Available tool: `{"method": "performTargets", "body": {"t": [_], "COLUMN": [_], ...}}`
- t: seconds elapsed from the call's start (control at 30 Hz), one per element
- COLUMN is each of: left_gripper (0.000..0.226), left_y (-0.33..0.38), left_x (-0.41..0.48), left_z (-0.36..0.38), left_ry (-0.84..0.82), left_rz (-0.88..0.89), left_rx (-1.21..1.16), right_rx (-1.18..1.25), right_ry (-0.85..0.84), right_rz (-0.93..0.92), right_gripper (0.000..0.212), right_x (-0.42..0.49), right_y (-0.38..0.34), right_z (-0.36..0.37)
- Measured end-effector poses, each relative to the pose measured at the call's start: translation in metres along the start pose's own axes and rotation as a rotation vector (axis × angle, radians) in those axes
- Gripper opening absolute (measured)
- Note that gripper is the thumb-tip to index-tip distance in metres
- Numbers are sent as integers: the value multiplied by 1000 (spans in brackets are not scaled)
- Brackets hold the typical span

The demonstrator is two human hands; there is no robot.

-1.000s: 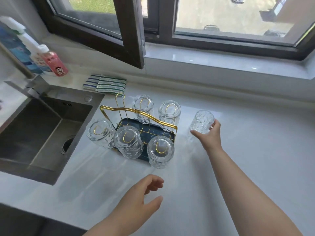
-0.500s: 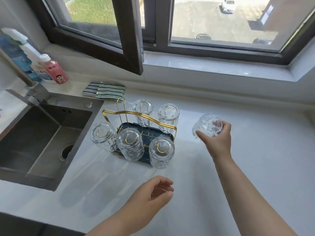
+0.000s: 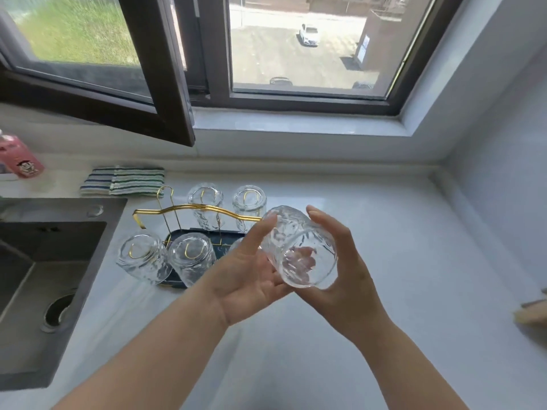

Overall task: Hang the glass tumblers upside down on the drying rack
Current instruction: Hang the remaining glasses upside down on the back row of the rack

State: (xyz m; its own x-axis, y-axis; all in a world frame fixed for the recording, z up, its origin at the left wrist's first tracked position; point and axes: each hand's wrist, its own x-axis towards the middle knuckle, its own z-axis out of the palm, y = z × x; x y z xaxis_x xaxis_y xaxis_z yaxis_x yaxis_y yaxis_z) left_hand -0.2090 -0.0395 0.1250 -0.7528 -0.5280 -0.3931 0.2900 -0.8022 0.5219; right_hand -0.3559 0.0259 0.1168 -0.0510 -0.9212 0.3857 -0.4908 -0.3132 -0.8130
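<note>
A textured glass tumbler (image 3: 299,247) is held in the air above the counter, tilted with its mouth toward me. My right hand (image 3: 343,270) grips it from the right. My left hand (image 3: 251,270) touches its left side with spread fingers, palm up. Behind them stands the drying rack (image 3: 195,210), gold wire on a dark blue tray. Several tumblers hang upside down on it: two at the back (image 3: 205,207) (image 3: 248,202) and two at the front left (image 3: 145,258) (image 3: 191,257). One more is mostly hidden behind my left hand. The back-left peg (image 3: 165,193) is bare.
A steel sink (image 3: 38,276) lies at the left. A striped cloth (image 3: 122,181) and a pink bottle (image 3: 17,159) sit by the back wall. An open dark window sash (image 3: 159,84) juts out above the counter. A wooden object (image 3: 532,313) shows at the right edge.
My right hand lifted the tumbler from the counter right of the rack and brought it toward me. My left hand rose from the front and came up against the glass.
</note>
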Motion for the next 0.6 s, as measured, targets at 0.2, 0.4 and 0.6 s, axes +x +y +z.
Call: {"method": "performTargets", "body": {"t": [0.2,0.4,0.6], "left_gripper": [88,77,70], "left_y": [53,131,176], "left_x": [-35,-75,-56], "left_z": [-22,-59,-113], "left_ry": [170,548,873], "left_rz": [345,726,717], "left_rx": [177,656,1083], "right_rx": [3,114,191], "right_ry": [-20,-43,-148], "right_rz": [180,333,321], "right_gripper": [76,55,43], "right_x": [-19,-41,-41], "right_y": [9,6,-15], "right_z": [17,53,94]}}
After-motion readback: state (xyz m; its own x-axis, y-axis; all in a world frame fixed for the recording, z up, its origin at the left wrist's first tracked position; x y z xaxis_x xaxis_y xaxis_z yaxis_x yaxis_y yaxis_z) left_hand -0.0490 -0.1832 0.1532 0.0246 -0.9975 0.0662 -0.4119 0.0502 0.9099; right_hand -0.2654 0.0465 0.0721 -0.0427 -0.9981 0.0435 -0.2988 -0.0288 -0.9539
